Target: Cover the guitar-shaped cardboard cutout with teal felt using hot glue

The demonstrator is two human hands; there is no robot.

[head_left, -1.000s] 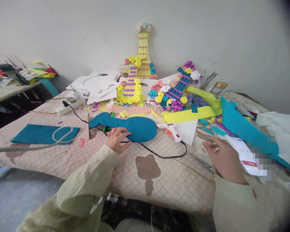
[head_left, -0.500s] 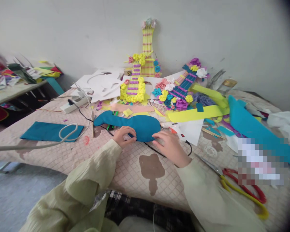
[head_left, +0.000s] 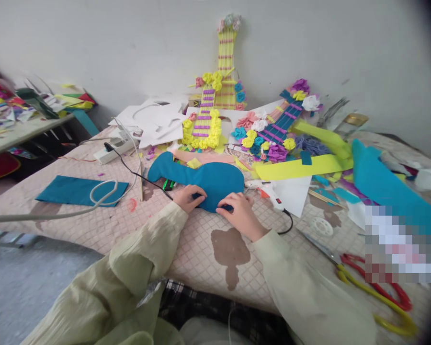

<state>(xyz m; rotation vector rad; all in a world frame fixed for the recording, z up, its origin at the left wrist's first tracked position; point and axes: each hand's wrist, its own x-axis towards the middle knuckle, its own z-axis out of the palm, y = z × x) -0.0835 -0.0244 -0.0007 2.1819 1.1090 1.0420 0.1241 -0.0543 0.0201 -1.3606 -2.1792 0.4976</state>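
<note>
A dark blue guitar-shaped piece (head_left: pixel 215 176) lies on the patterned tablecloth, its narrow end toward the left. My left hand (head_left: pixel 189 197) pinches its lower edge near the middle. My right hand (head_left: pixel 237 211) grips the lower edge of the rounded body, a little to the right, with thumb and fingers bent together. Just right of the piece rests a white glue gun (head_left: pixel 271 192) with a black cord. A green and black cutter (head_left: pixel 168 184) shows partly from beneath the narrow part.
Scissors with red and yellow handles (head_left: pixel 375 287) lie at the right. A folded blue sheet (head_left: pixel 81 190) and white cable are at the left. Flower-trimmed paper guitars (head_left: pixel 203 115) stand behind, near a power strip (head_left: pixel 115 149) and yellow strips (head_left: pixel 298 167).
My right hand has moved in left along the lower edge and closed on it. The blue piece has shifted slightly, uncovering more of the glue gun. The whole view has shifted a little.
</note>
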